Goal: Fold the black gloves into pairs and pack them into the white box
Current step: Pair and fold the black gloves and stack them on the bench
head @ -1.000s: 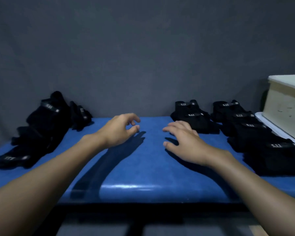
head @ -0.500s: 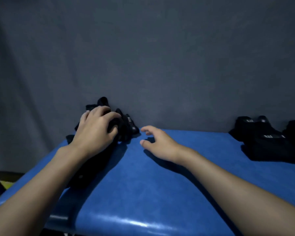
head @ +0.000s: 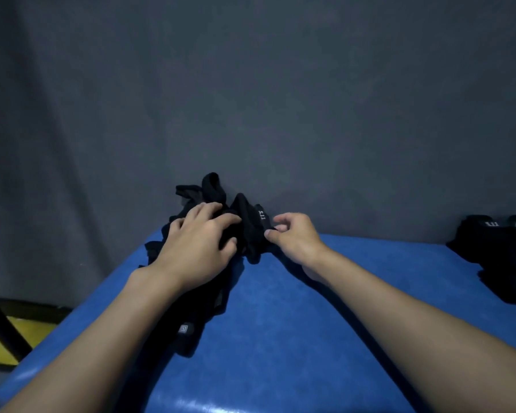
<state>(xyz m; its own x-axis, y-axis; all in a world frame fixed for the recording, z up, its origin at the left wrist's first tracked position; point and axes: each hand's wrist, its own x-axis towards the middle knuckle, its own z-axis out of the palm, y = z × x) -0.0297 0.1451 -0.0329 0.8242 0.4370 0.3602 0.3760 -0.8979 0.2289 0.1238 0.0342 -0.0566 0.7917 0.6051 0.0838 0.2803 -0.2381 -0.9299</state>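
A loose heap of black gloves (head: 212,192) lies at the far left of the blue table (head: 325,308), trailing toward me under my left forearm. My left hand (head: 200,242) lies on top of the heap with its fingers curled into the fabric. My right hand (head: 292,236) pinches the right edge of a glove with a white logo (head: 252,225) between thumb and fingers. Folded black glove pairs (head: 501,251) sit at the right edge of the view. The white box is out of view.
A dark grey cloth backdrop (head: 280,99) hangs right behind the table. A yellow and black frame (head: 9,335) stands low at the left, beyond the table's left edge.
The view swung left, so the white box left the frame. My left hand reached onto the loose glove heap, and my right hand moved from the bare table to pinch a glove's edge.
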